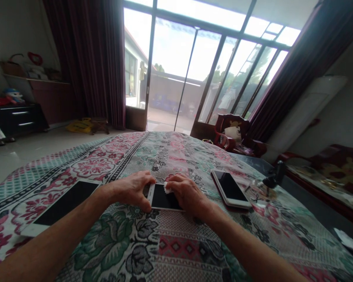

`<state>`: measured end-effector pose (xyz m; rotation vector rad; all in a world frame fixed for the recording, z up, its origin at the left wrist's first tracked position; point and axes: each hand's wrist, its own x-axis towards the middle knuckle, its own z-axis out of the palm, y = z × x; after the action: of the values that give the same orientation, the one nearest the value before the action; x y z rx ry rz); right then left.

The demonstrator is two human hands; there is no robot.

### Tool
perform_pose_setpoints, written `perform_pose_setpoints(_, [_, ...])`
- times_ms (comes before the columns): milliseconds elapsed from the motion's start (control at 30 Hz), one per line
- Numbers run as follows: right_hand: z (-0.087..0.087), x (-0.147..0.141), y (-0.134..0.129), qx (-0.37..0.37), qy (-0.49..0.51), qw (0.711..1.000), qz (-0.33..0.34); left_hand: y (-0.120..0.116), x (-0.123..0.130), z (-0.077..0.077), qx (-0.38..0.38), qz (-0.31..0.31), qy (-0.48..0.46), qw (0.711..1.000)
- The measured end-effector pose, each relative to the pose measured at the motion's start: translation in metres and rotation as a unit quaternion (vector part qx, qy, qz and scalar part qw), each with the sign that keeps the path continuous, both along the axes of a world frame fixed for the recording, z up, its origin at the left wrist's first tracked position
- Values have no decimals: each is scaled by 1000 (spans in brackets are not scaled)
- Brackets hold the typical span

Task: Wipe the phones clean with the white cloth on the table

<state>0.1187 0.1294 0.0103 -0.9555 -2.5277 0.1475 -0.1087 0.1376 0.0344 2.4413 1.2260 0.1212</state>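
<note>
A white-framed smartphone (161,199) with a dark screen lies sideways on the patterned cloth in front of me. My left hand (131,191) grips its left end between thumb and fingers. Over the right part of the phone, my right hand (190,192) pinches a small white wipe, perhaps tissue (166,188), against the screen. That hand hides the phone's right end. A white tablet (66,203) with a black screen lies to the left, partly behind my left forearm. To the right rests another white phone (231,187), its screen dark; its thick edge may be a second device underneath.
A clear bottle with a black spray head (266,184) is just right of the white phone. The floral tablecloth (176,246) covers the table. Beyond it stand a carved wooden chair (235,133), a wooden bench (329,168) and glass doors (176,78).
</note>
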Motion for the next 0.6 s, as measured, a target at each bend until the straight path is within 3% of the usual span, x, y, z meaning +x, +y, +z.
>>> perform_pose_setpoints(267, [3, 37, -12, -1, 3, 999, -52, 1, 0, 0, -4, 10, 6, 1000])
perform_pose_setpoints(600, [1, -12, -9, 9, -26, 1000, -11, 1, 2, -2, -4, 10, 8, 1000])
